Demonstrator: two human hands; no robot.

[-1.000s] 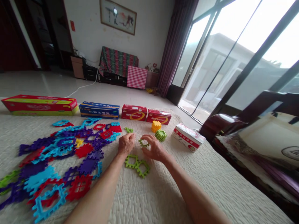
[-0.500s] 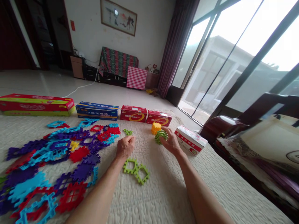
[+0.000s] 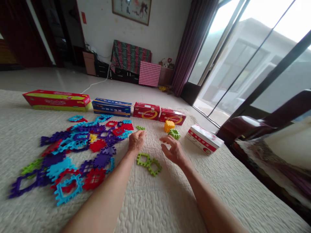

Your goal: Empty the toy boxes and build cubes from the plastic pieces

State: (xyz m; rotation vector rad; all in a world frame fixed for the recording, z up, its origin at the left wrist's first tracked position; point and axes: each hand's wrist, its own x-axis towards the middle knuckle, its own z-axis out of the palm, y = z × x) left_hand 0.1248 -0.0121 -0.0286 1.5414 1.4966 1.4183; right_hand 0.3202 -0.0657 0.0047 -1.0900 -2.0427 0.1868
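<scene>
My left hand point(image 3: 137, 141) is closed in a fist low over the blanket, and whatever its fingers may hold is hidden. Just beyond its knuckles lies a small green toothed piece point(image 3: 141, 128). My right hand point(image 3: 173, 149) is open, fingers curved and apart, with nothing in it. Slightly beyond its fingers stands a green cube of interlocking pieces point(image 3: 175, 133), apart from the hand. Behind that cube is a yellow-orange toothed block point(image 3: 169, 126). Between my forearms, two light green frame-shaped building pieces point(image 3: 148, 163) lie flat, touching each other.
A heap of purple, red and blue interlocking pieces point(image 3: 97, 146) spreads on the left of the blanket point(image 3: 155, 207). Along the back stand a long red-green box point(image 3: 58, 103), a blue box point(image 3: 112, 108) and two red boxes point(image 3: 146, 112). A white-red box point(image 3: 203, 141) sits at right.
My right hand has let go of the green cube and drawn back toward me and left, opening. The cube stays by the yellow-orange block. My left fist stays closed. The view has tilted down.
</scene>
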